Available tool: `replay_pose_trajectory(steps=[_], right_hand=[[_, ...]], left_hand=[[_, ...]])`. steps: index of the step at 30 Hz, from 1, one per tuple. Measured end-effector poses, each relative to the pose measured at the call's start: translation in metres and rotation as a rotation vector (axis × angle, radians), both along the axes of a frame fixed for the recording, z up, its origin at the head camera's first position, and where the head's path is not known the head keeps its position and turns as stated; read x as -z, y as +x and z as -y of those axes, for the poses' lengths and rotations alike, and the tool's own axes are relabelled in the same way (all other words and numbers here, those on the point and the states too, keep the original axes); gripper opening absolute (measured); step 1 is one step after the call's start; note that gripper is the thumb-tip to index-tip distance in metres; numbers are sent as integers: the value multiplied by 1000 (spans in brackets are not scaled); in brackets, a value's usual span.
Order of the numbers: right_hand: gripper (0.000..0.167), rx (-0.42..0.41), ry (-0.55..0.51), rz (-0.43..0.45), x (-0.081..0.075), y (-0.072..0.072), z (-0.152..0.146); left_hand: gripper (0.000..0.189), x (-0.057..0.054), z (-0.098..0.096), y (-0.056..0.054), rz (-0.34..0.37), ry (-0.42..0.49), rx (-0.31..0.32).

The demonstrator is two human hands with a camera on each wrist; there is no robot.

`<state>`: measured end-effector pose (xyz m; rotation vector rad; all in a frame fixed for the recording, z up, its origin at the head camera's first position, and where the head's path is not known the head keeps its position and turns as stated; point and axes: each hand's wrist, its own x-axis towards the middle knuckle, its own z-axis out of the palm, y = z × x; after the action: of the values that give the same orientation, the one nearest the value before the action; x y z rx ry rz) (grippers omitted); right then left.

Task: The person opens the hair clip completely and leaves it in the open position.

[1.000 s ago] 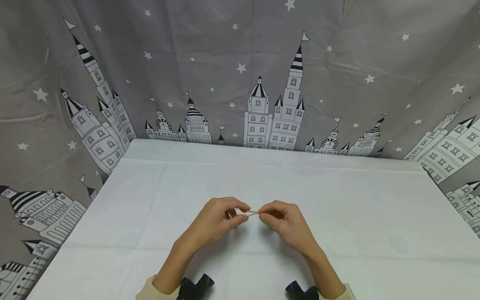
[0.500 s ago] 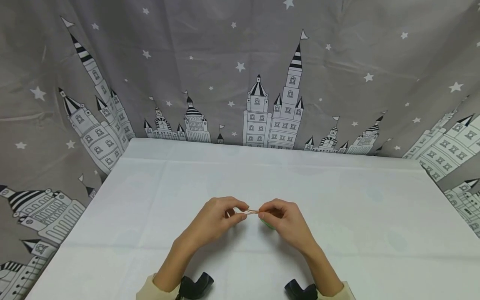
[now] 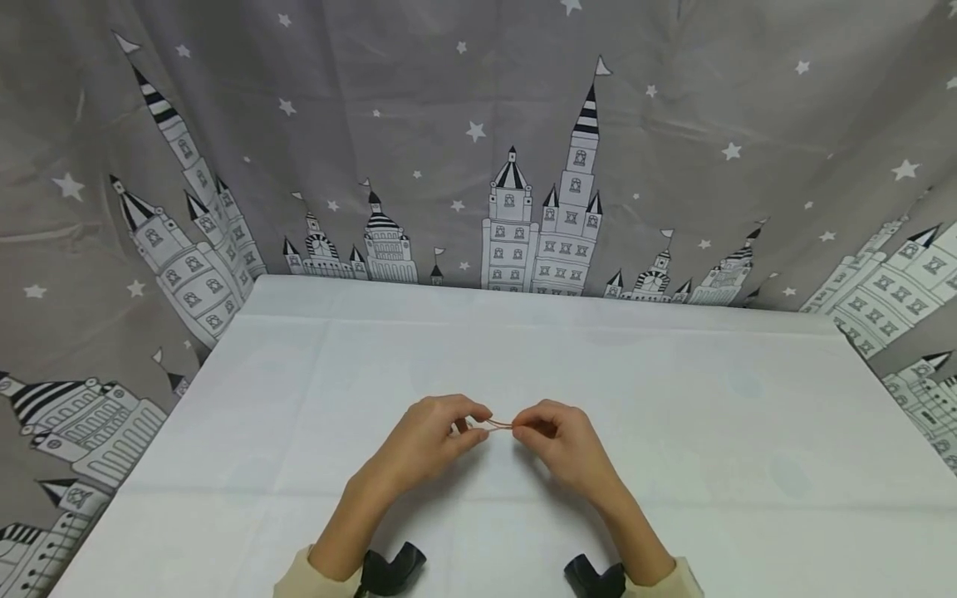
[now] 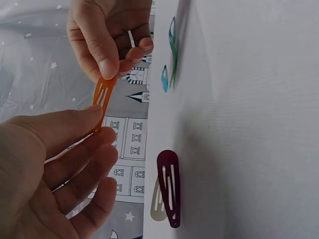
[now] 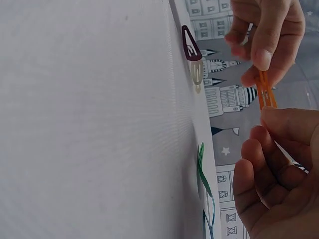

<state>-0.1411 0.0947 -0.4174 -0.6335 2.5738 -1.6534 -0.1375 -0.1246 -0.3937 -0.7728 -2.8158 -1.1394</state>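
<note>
Between my hands, above the table, is an orange snap hair clip (image 4: 103, 94). My left hand (image 3: 429, 436) pinches its narrow end between thumb and fingers. My right hand (image 3: 568, 444) pinches the wider end with thumb and forefinger. In the head view the clip's thin strips (image 3: 500, 425) stand slightly apart on the left-hand side. A maroon hair clip (image 4: 168, 186) lies partly over a beige clip (image 4: 158, 201) on the table. Green (image 5: 203, 172) and blue (image 5: 212, 216) clips show edge-on in the right wrist view. From the head, the hands hide these table clips.
A white cloth covers the table (image 3: 673, 399). Behind and beside it hangs a grey curtain (image 3: 419, 83) printed with castles and stars. Black wrist mounts (image 3: 392, 569) sit at both beige cuffs.
Both hands have shifted very slightly left, still holding the orange clip. A green bit seen under the right hand earlier is now hidden in the head view.
</note>
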Motion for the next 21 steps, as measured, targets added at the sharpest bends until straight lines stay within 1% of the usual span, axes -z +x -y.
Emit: replay_pose_trajectory(steps=[4, 7, 14, 21], right_hand=[[5, 8, 23, -16, 1, -1, 0], [6, 13, 42, -26, 1, -2, 0], [7, 18, 73, -42, 5, -4, 0], [7, 45, 101, -53, 8, -5, 1]], left_hand=[[20, 2, -2, 0, -13, -52, -32], [22, 3, -4, -1, -20, -65, -41], [20, 6, -7, -4, -35, -52, -68], [20, 12, -10, -7, -27, -27, -90]])
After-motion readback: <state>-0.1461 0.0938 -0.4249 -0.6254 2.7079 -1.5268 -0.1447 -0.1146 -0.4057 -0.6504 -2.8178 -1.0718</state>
